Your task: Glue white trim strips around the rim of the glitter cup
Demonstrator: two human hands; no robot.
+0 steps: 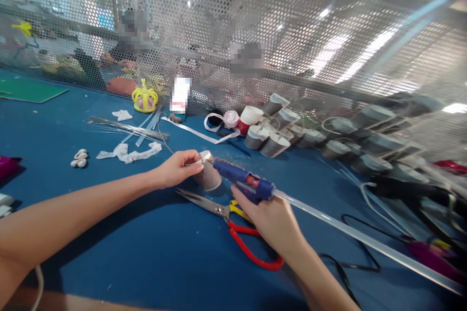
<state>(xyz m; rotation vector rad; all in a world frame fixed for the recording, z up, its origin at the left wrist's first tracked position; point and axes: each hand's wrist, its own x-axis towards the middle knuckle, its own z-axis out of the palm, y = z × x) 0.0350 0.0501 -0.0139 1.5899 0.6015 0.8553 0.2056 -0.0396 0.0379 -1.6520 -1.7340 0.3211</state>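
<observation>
My left hand [179, 167] pinches the white upper end of a small grey cup-shaped piece [209, 178], which is tilted just above or on the blue table; I cannot tell whether it touches. My right hand [279, 223] is wrapped around a blue hot glue gun [237, 175]. Its nozzle points left and meets or nearly meets the white end of the piece. A long clear glue stick [339, 226] runs out of the gun's back to the lower right. Scissors [219, 210] with red handles lie spread below the gun, partly under my right hand.
Several similar grey cups [275, 145] stand and lie at the back right. White ribbon [199, 135], wires [127, 127], crumpled white fabric [127, 153] and a yellow crown-shaped item [145, 98] are further back. A perforated metal screen [204, 24] closes the table's far side. Black cable [359, 267] lies at right.
</observation>
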